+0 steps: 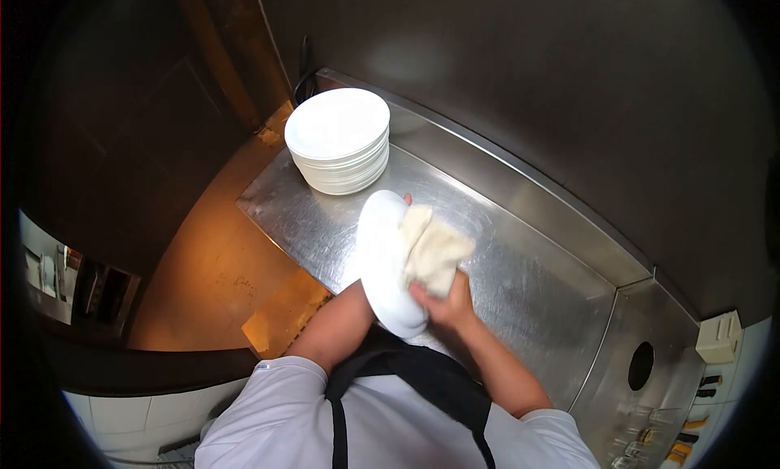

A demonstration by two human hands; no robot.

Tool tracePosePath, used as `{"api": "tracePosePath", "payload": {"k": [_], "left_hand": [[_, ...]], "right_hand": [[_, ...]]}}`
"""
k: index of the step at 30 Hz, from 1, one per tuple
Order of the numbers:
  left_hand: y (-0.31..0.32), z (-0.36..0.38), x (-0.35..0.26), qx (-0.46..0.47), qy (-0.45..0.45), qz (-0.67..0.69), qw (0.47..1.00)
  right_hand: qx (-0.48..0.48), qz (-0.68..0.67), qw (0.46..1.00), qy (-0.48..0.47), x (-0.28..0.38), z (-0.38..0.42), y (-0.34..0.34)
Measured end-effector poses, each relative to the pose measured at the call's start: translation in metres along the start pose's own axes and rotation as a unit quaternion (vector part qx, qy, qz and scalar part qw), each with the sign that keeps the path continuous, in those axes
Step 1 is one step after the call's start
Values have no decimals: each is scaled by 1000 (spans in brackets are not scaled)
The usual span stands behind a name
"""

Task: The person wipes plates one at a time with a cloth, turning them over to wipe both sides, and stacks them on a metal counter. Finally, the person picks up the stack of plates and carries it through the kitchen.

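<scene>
A white plate (380, 258) is tilted steeply on edge in front of my body, above the steel counter. My left hand (408, 198) grips it from behind; the plate hides most of that hand, and only a fingertip shows past the upper rim. A cream-coloured cloth (439, 249) is bunched against the plate's right-hand face. My right hand (447, 305) is closed on the cloth's lower part, close to the plate, and looks slightly blurred. Beyond the plate, a tall stack of white plates (341, 172) stands on the counter.
The steel counter (520, 306) has a raised back edge along the dark wall. At the right are a round dark hole (641, 366), a cream box (719, 337), several glasses (638, 445) and black- and yellow-handled tools (681, 450). An orange-lit floor (207, 282) lies left.
</scene>
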State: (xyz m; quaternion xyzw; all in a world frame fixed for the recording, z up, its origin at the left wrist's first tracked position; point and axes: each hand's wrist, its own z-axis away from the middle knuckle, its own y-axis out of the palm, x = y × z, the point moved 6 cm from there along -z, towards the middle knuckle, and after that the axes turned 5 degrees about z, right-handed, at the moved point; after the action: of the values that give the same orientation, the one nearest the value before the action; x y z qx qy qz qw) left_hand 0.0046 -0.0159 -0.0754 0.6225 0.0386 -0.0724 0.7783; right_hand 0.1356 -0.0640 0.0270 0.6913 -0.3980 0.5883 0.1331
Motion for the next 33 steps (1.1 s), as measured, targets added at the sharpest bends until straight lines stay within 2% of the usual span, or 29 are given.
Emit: {"api": "tracePosePath", "payload": {"k": [1, 2, 5, 7, 8, 10, 13, 14, 15, 16, 18, 19, 20, 21, 23, 25, 27, 29, 30, 31, 33], "left_hand": [[2, -2, -9, 13, -2, -5, 1000], [3, -7, -15, 29, -5, -14, 999], [21, -29, -14, 144, -59, -75, 985], [46, -33, 14, 217, -112, -80, 966], [72, -7, 3, 90, 140, -104, 980], [101, 27, -10, 27, 313, -123, 942], [89, -12, -52, 231, 98, -118, 961], [83, -17, -52, 291, 21, -115, 949], [74, -23, -48, 302, 9, -121, 946], [66, -29, -40, 311, -6, -126, 942], [54, -47, -18, 337, -68, -120, 931], [56, -43, -17, 308, -62, -118, 942], [58, -36, -20, 283, -54, -117, 950], [68, -23, -25, 258, -42, -116, 958], [85, 1, -40, 210, -10, -116, 971], [84, 1, -49, 192, 24, -126, 973], [67, -14, -45, 200, 44, -147, 968], [65, -7, -16, 173, 48, -72, 981], [47, -19, 2, 142, -50, -89, 985], [30, -27, 16, 109, -147, -104, 978], [5, -38, -2, 35, -33, -194, 980]], "right_hand": [[17, 23, 998, -58, 16, 11, 3], [45, -88, 995, -31, 19, 16, 15], [19, 89, 967, -240, 65, 2, 10], [-89, 58, 982, -157, 53, -24, 0], [-91, 69, 985, -127, 41, -40, -11], [-99, 77, 990, -68, 27, -45, -34], [-93, 56, 990, -90, 9, -1, -14], [-53, 69, 985, -146, 22, 4, -5], [-16, 81, 976, -200, 40, 8, 5], [0, 23, 973, -228, 56, 3, 8], [-28, 84, 974, -207, 63, -20, -3], [-58, 132, 970, -198, 66, -32, -11], [-83, 118, 979, -144, 58, -44, -22], [-80, 116, 982, -125, 51, -44, -31], [-71, 97, 992, -29, 11, -17, -29], [-72, 52, 993, -75, 7, 8, -11], [-2, 82, 976, -201, 31, 17, 2], [-10, 73, 962, -262, 63, 2, 0], [-58, 65, 962, -260, 68, -10, -10], [-32, 130, 956, -260, 63, -23, -17], [-64, -4, 992, -105, 33, -42, -32]]}}
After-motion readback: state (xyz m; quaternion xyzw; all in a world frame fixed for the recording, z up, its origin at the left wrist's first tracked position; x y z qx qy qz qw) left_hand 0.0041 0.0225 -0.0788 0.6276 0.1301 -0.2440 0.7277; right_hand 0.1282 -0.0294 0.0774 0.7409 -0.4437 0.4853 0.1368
